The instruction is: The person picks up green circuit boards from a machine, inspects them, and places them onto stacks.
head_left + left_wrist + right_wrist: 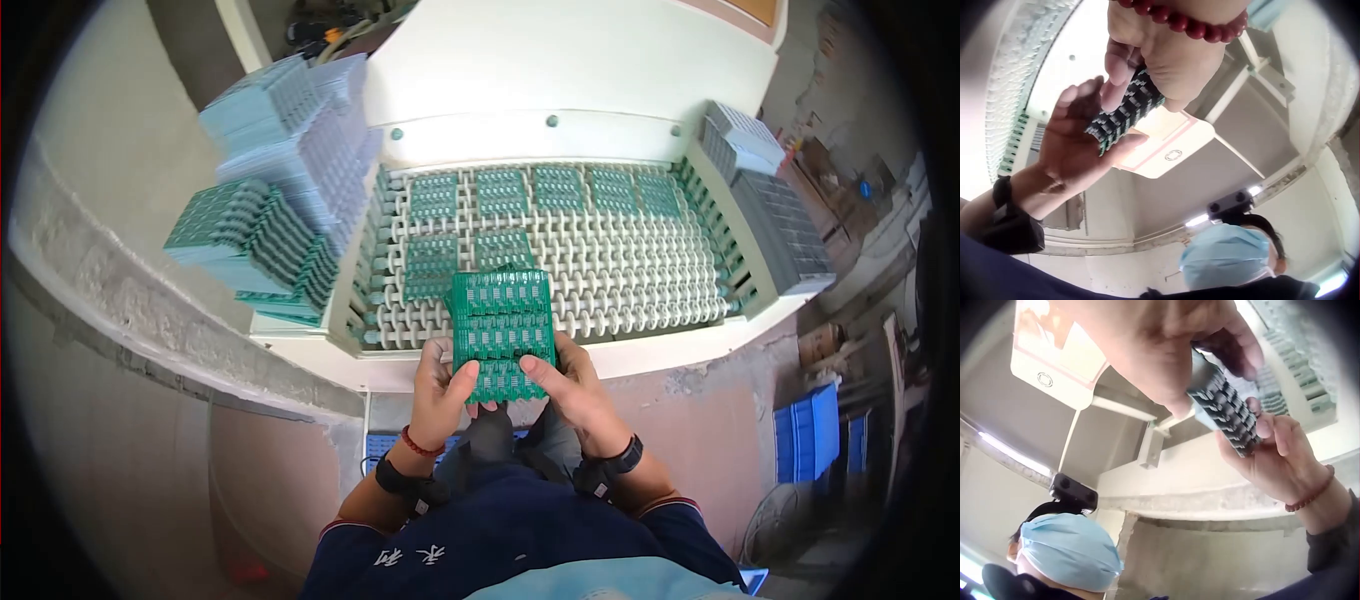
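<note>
Both hands hold a stack of green circuit board panels (503, 322) in front of the body, over the near edge of a roller conveyor (640, 262). My left hand (437, 395) grips the stack's left near corner, thumb on top and fingers beneath. On the opposite side, my right hand (578, 395) grips it with the thumb laid over the top panel. The wrist views show the layered edge of the stack (1124, 115) between the two hands. Several single green panels (433, 195) lie on the rollers, in a far row and a partial nearer row.
Left of the conveyor stand green panels (215, 220) in a leaning stack and tall pale stacks (260, 105). Dark grey stacked pieces (780, 230) sit on the right. A white machine housing (570, 70) rises behind the rollers. Blue crates (805, 435) are at the lower right.
</note>
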`<state>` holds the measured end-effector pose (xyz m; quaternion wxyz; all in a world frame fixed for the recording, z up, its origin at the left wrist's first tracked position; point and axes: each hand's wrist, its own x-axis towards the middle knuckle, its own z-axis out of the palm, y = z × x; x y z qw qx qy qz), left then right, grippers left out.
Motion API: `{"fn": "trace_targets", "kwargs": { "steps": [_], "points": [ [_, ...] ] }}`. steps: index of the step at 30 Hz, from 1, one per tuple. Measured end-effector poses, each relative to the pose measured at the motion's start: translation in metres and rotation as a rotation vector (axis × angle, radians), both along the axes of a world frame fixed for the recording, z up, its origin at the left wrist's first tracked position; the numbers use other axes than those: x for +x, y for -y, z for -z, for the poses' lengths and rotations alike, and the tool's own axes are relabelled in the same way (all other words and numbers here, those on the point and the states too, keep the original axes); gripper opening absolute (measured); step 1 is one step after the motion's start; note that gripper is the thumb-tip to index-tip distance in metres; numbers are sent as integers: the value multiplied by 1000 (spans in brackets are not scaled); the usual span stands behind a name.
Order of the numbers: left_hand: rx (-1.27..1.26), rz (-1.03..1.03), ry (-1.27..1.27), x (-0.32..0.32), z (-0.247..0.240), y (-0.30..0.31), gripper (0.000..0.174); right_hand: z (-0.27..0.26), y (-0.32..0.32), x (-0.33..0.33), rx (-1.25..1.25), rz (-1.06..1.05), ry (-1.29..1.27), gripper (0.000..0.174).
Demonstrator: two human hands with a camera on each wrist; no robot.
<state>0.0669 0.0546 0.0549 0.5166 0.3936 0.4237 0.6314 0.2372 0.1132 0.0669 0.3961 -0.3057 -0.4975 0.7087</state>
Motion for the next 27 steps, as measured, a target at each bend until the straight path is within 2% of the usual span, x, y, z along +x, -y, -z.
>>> {"fn": "trace_targets", "kwargs": {
  "steps": [3,5,6,8,10,12,14,15,17,18,20,21,24,26,27],
  "points": [
    [-36,40,-74,10,11,-7,38,22,3,9,-154,20,-169,43],
    [-33,75,277,21,9,-17,46,28,4,8,-162,41,-159,44],
    [-36,80,281,20,11,-18,46,31,2,8,-154,48,-156,44],
    [-94,356,624,9,20,-22,49,33,-4,9,-110,33,-85,47],
    [-121,300,578,1,37,-25,50,30,-10,12,-36,-83,79,50],
    [-157,322,745,-4,49,-27,51,36,-14,16,-40,-122,184,54],
    [-169,253,692,-2,49,-27,50,33,-16,16,389,112,507,50],
    [-177,179,639,-1,48,-28,50,29,-18,17,389,111,512,50],
    [-185,155,607,-2,49,-30,49,21,-23,20,350,91,574,38],
    [-191,134,569,-3,49,-32,48,26,-26,20,351,91,580,38],
    [-183,118,553,-4,54,-35,48,40,-34,21,279,110,491,26],
    [-178,99,531,-5,56,-37,48,40,-40,23,281,112,497,26],
    [-140,97,597,-10,60,-40,49,30,-74,35,158,153,472,22],
    [-140,96,636,-13,58,-40,49,26,-99,46,-47,197,428,20],
    [-147,96,668,-14,56,-39,49,31,-115,51,-46,200,431,20]
  ]
}}
